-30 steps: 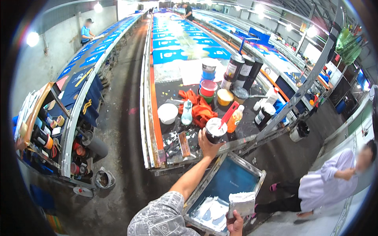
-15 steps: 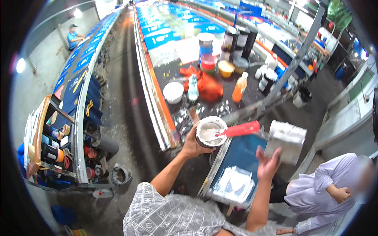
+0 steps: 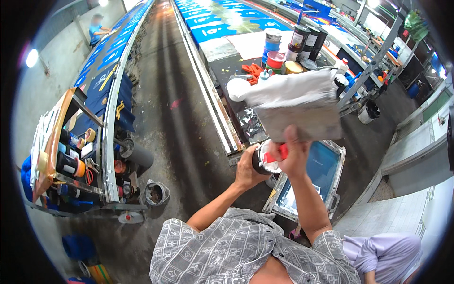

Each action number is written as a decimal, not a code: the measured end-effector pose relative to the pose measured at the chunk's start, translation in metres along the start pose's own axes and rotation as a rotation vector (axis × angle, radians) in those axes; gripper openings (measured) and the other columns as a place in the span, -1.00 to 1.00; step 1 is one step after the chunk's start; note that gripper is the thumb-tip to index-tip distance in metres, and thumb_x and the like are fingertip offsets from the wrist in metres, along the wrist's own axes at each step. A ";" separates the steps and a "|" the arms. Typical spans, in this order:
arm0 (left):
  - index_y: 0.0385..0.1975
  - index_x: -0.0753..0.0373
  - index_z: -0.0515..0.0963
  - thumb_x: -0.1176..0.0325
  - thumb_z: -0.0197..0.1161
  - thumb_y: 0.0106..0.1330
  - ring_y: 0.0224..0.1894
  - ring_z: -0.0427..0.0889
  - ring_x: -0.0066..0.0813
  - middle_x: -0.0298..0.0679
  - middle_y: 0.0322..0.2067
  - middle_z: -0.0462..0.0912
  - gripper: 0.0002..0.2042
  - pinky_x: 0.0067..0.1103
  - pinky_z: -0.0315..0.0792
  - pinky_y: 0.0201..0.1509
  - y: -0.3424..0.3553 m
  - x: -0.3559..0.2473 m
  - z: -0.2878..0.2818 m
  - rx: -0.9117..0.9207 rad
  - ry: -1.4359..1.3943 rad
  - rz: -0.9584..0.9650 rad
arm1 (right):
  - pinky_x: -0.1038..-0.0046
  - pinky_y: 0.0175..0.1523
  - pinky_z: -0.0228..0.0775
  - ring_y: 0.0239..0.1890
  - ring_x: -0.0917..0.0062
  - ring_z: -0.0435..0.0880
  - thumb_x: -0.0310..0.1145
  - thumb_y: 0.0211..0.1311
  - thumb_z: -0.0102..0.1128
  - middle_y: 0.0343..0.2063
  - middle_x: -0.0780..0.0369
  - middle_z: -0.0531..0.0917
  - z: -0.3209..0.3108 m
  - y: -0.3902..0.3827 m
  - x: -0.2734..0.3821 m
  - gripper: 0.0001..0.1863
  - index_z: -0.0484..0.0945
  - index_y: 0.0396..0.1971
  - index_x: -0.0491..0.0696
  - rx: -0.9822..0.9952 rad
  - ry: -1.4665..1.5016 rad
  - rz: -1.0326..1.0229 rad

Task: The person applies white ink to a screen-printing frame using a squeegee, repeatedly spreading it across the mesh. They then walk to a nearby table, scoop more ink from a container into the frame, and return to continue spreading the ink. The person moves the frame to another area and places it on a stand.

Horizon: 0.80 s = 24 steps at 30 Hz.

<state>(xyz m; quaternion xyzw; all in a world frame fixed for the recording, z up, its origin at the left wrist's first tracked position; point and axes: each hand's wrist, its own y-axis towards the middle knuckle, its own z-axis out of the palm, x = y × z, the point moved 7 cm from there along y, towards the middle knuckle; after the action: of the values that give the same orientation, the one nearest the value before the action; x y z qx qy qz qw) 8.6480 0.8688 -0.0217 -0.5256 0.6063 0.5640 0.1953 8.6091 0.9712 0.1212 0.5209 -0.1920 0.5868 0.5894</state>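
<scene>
My left hand (image 3: 247, 169) holds a small dark jar (image 3: 261, 164) with white paint inside, at chest height. My right hand (image 3: 295, 156) is pressed against the jar's top. It grips a red-handled tool (image 3: 282, 152) together with a crumpled grey-white sheet (image 3: 298, 106) that stands up above the fingers and hides part of the table. Just below both hands, a metal-framed printing screen (image 3: 277, 199) with blue mesh leans against the table's end.
A long printing table (image 3: 222, 21) with blue prints runs away ahead; paint tubs (image 3: 274, 59), dark cans (image 3: 302, 38) and a white bowl (image 3: 236, 87) crowd its near end. A cart of paint cans (image 3: 71, 158) stands left, a bucket (image 3: 156, 193) on the floor. Another person crouches at lower right (image 3: 383, 251).
My right hand, open beside the jar half a second ago, has closed on the red handle and raised the sheet in front of the table. The jar stays in my left hand.
</scene>
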 end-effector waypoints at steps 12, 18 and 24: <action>0.28 0.29 0.42 0.49 0.68 -0.17 0.25 0.48 -0.36 -0.23 0.16 0.58 -0.13 -0.42 0.23 0.47 -0.057 0.028 0.000 0.359 -0.626 -0.338 | 0.47 0.28 0.30 0.13 0.60 0.53 -0.40 0.37 0.32 0.13 0.26 0.58 -0.063 -0.035 0.048 -0.50 0.41 0.25 -0.09 -0.313 -0.261 -0.104; 0.15 0.32 0.46 0.45 0.69 -0.21 0.10 0.60 -0.39 -0.21 0.02 0.64 -0.21 -0.42 0.45 0.27 -0.022 -0.011 -0.006 0.414 -0.548 -0.250 | 0.50 0.22 0.35 0.07 0.62 0.57 -0.45 0.27 0.42 0.03 0.27 0.64 -0.122 -0.100 0.064 -0.56 0.52 0.12 -0.16 -0.468 -0.558 -0.069; 0.25 0.33 0.35 0.41 0.71 -0.25 0.16 0.58 -0.33 -0.16 0.09 0.60 -0.07 -0.41 0.38 0.34 -0.001 -0.049 0.000 0.415 -0.581 -0.151 | 0.33 0.14 0.55 0.02 0.32 0.73 -0.51 0.19 0.46 -0.09 0.02 0.74 -0.104 -0.124 0.108 -0.69 0.59 -0.09 -0.16 -0.200 -0.879 -0.359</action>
<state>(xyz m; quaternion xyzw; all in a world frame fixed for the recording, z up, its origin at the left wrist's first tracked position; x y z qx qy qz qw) 8.6672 0.8899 0.0182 -0.3356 0.5867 0.5386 0.5031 8.7053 1.1398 0.1236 0.6853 -0.3853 0.1786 0.5916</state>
